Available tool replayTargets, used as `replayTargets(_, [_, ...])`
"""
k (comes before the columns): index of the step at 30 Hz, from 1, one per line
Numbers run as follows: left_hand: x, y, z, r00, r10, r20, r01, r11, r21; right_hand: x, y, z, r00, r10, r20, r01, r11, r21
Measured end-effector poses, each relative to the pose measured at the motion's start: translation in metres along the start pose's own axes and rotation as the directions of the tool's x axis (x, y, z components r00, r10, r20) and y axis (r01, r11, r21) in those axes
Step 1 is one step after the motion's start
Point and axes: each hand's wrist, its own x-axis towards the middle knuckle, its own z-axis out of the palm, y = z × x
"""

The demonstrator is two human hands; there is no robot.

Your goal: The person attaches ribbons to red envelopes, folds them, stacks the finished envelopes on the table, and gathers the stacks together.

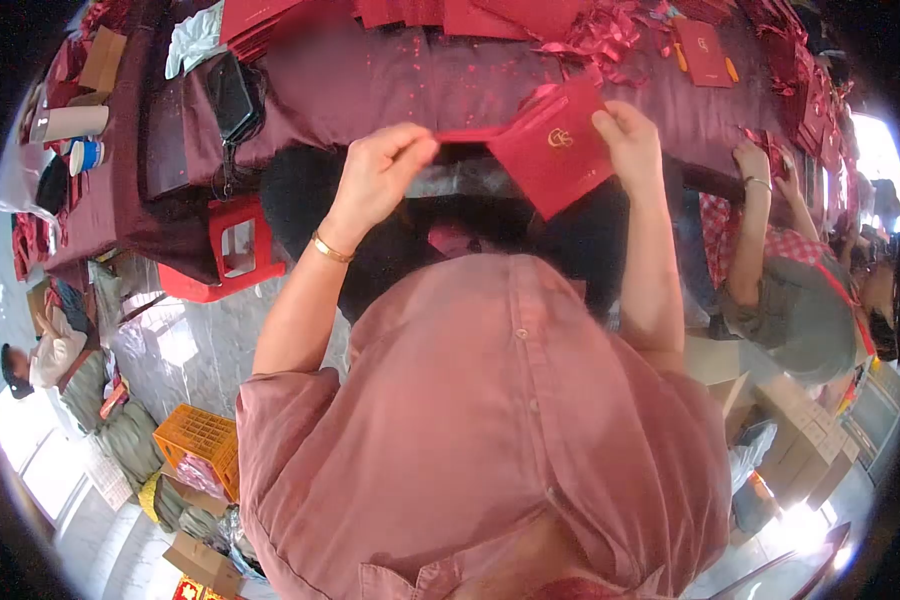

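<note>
My right hand (632, 148) grips the upper right edge of a red card folder (555, 150) with a gold emblem, held tilted above my lap at the table edge. From the folder's left side a red ribbon (468, 134) stretches out sideways. Its far end is pinched between the thumb and fingers of my left hand (385, 170), which wears a gold bracelet at the wrist. Whether the ribbon is fastened to the folder I cannot tell.
A dark red cloth covers the table (370, 75). On it lie red folders (480, 18), a heap of red ribbons (595, 40), another folder (705, 52) and a black phone-like case (235, 100). A red stool (240, 250) stands left; a co-worker (785, 290) works at right.
</note>
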Motion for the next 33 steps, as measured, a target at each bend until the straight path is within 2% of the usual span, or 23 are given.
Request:
replayTargets(1, [0.003,-0.004,0.002,1.000,0.004,0.002,-0.004,1.000,0.001,0.000,0.003,0.001,0.998,-0.003,-0.057,0.003,1.000,0.012])
replayTargets(2, [0.006,-0.007,0.005,0.984,0.015,-0.177,-0.011,1.000,0.023,0.000,0.004,0.002,0.998,-0.003,-0.062,0.004,1.000,0.012])
replayTargets(3, [0.009,-0.008,0.007,0.937,0.031,-0.349,-0.017,0.999,0.044,-0.003,-0.001,0.007,0.981,-0.051,-0.187,0.049,0.999,-0.019])
replayTargets(4, [0.011,-0.007,0.006,0.966,-0.097,-0.239,0.071,0.991,-0.116,-0.008,-0.009,0.012,0.945,-0.101,-0.310,0.088,0.995,-0.057])
replayTargets(5, [0.011,-0.003,0.012,0.969,-0.090,-0.230,0.064,0.991,-0.119,-0.013,-0.020,0.018,0.833,-0.413,-0.369,0.275,0.887,-0.371])
replayTargets(7, [0.012,0.017,0.028,0.977,-0.211,0.021,0.181,0.779,-0.600,-0.024,-0.038,0.037,0.774,-0.571,-0.274,0.397,0.775,-0.492])
replayTargets(9, [0.020,0.023,0.040,0.981,-0.178,0.074,0.185,0.755,-0.629,-0.032,-0.046,0.060,0.684,-0.721,-0.109,0.555,0.612,-0.563])
replayTargets(11, [0.032,0.026,0.050,0.974,-0.204,-0.097,0.093,0.754,-0.650,-0.038,-0.057,0.081,0.675,-0.736,-0.052,0.575,0.569,-0.587])
replayTargets(13, [0.043,0.017,0.047,0.960,-0.256,-0.110,0.130,0.759,-0.638,-0.036,-0.064,0.091,0.672,-0.740,-0.026,0.605,0.568,-0.558])
replayTargets(14, [0.047,0.012,0.042,0.974,-0.196,-0.116,0.076,0.760,-0.645,-0.038,-0.069,0.092,0.736,-0.677,0.012,0.571,0.611,-0.549])
replayTargets(15, [0.048,0.010,0.039,0.983,-0.138,-0.123,0.025,0.757,-0.652,-0.034,-0.070,0.090,0.736,-0.677,0.007,0.567,0.611,-0.552])
replayTargets(17, [0.053,0.008,0.032,0.967,-0.196,-0.162,0.061,0.798,-0.599,-0.022,-0.070,0.087,0.763,-0.647,0.016,0.623,0.727,-0.290])
replayTargets(18, [0.060,-0.012,0.027,0.971,-0.110,-0.214,0.002,0.893,-0.450,-0.015,-0.070,0.080,0.834,-0.552,0.019,0.543,0.813,-0.213])
replayTargets(19, [0.066,-0.034,0.022,0.968,-0.019,-0.251,-0.054,0.957,-0.284,-0.004,-0.063,0.074,0.847,-0.532,-0.006,0.516,0.823,-0.238])
replayTargets(21, [0.070,-0.065,0.013,0.961,0.022,-0.277,-0.083,0.974,-0.212,0.020,-0.041,0.067,0.933,-0.358,-0.046,0.334,0.904,-0.266])
replayTargets(22, [0.068,-0.068,0.009,0.939,0.112,-0.324,-0.062,0.985,0.162,0.034,-0.024,0.066,0.937,-0.340,-0.080,0.292,0.889,-0.352])
replayTargets(23, [0.067,-0.070,0.006,0.918,0.212,-0.334,-0.013,0.860,0.511,0.047,-0.008,0.064,0.939,-0.323,-0.116,0.245,0.867,-0.434])
replayTargets(25, [0.065,-0.073,0.008,0.902,0.233,-0.364,-0.004,0.846,0.532,0.055,-0.006,0.053,0.942,-0.302,-0.147,0.192,0.844,-0.501])
replayTargets(26, [0.063,-0.074,0.008,0.884,0.251,-0.394,0.012,0.831,0.556,0.052,-0.013,0.042,0.982,-0.117,-0.151,0.067,0.950,-0.305])
replayTargets(27, [0.063,-0.076,0.007,0.881,0.239,-0.409,0.034,0.829,0.558,0.053,-0.022,0.028,0.963,-0.142,-0.229,0.077,0.959,-0.273])
replayTargets(28, [0.063,-0.080,0.005,0.865,0.287,-0.411,0.007,0.814,0.581,0.055,-0.031,0.007,0.918,-0.313,-0.243,0.280,0.946,-0.161])
replayTargets(30, [0.059,-0.073,0.005,0.827,0.356,-0.434,-0.010,0.782,0.623,0.052,-0.062,-0.043,0.718,-0.442,-0.538,0.341,0.897,-0.282])
replayTargets(33, [0.059,-0.072,0.009,0.843,0.350,-0.408,-0.020,0.779,0.627,0.065,-0.028,-0.156,0.589,-0.488,-0.644,0.141,0.847,-0.513])
